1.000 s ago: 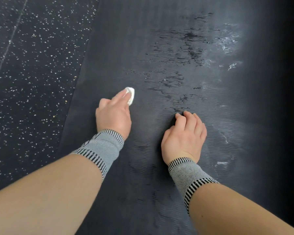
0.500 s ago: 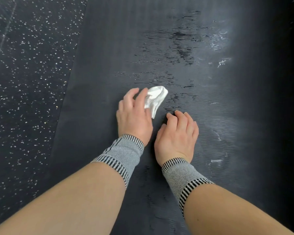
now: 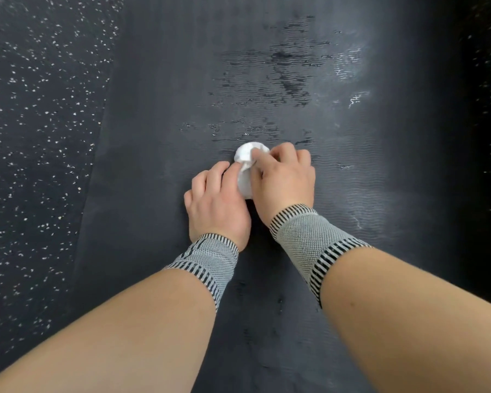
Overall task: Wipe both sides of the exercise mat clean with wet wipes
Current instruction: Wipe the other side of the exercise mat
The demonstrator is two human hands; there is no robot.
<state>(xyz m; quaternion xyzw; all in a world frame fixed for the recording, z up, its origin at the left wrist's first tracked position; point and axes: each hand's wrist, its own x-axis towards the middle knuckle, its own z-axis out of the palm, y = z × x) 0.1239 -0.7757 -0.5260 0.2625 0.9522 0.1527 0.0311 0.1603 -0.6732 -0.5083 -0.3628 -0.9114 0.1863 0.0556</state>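
Head view: both hands (image 3: 253,191) around wet wipe (image 3: 247,165).

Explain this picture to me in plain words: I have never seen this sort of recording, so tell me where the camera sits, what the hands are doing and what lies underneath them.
No machine here: the camera sits on a person's head, looking down at their own two bare hands. The left hand and right hand both hold one crumpled white wet wipe, fingers curled round it. Below lies a dark exercise mat with wet streaks farther up. Left of it is speckled black floor. Each wrist wears a grey striped wristband.
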